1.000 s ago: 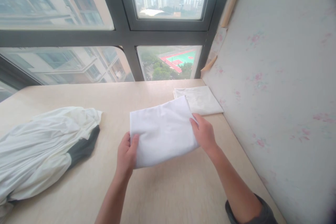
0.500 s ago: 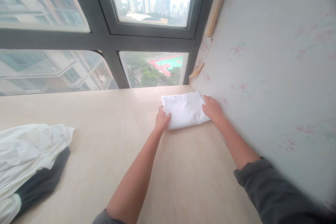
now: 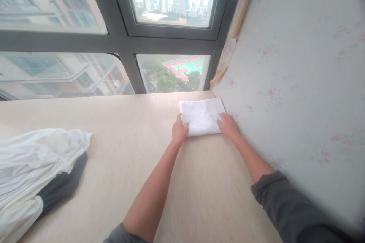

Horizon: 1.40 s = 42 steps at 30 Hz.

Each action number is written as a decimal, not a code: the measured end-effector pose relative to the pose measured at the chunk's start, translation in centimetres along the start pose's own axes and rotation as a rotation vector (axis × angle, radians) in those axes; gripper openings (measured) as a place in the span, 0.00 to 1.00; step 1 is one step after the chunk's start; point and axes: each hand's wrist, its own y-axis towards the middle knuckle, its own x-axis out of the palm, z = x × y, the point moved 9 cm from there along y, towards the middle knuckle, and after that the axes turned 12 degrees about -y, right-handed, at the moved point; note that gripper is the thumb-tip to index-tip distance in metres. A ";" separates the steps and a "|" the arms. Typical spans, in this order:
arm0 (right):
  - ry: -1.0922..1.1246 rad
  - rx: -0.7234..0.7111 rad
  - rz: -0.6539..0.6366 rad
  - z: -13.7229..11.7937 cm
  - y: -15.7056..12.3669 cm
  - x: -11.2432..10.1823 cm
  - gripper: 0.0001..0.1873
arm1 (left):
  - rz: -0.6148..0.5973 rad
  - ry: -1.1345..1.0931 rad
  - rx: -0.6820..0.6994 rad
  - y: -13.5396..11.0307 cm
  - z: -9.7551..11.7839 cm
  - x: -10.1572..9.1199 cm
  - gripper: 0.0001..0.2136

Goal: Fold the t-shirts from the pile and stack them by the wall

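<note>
While the left hand (image 3: 180, 129) cups the near-left edge of the cloth (image 3: 202, 117), the right hand (image 3: 228, 125) rests over the right edge, both loosely curled; whether fingers tuck beneath, I can't tell. Folded flat it lies, white, just right of centre! Looks light, soft, apt to sag: best taken by both side edges, layers pinched together. Lower left, rumpled clothes (image 3: 37, 159) on the table (image 3: 119, 152); far right, the wall (image 3: 299, 83).

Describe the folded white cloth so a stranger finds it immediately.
Find where the window meets the flowered wall. Just below that corner, between the left hand and right hand, is the folded cloth: a neat white rectangle, unlike the rumpled white-and-dark fabric at far left.
</note>
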 end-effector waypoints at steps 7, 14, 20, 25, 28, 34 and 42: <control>0.040 -0.086 0.083 -3.7 -0.7 -3.4 0.24 | -0.014 0.216 0.335 -3.2 6.3 1.3 0.22; 0.148 -0.255 -0.067 -6.8 -0.6 -3.2 0.22 | -0.110 0.339 0.430 -4.7 6.4 3.9 0.21; 0.142 -0.194 -0.032 -7.2 -1.5 -4.1 0.21 | -0.092 0.385 0.398 -7.9 2.9 1.1 0.27; 0.175 -0.246 0.136 -12.1 -10.3 -5.5 0.24 | -0.112 0.418 0.364 -14.1 -0.6 -2.6 0.22; 0.233 -0.325 0.130 -15.4 -17.1 -5.7 0.23 | -0.127 0.431 0.365 -18.7 -2.1 -4.0 0.21; 0.274 -0.265 0.139 -17.0 -24.1 -7.0 0.23 | -0.084 0.423 0.410 -24.4 -2.9 -5.1 0.21; 0.312 -0.280 0.130 -16.7 -24.1 -7.8 0.22 | -0.059 0.287 0.390 -24.1 -2.6 -5.9 0.18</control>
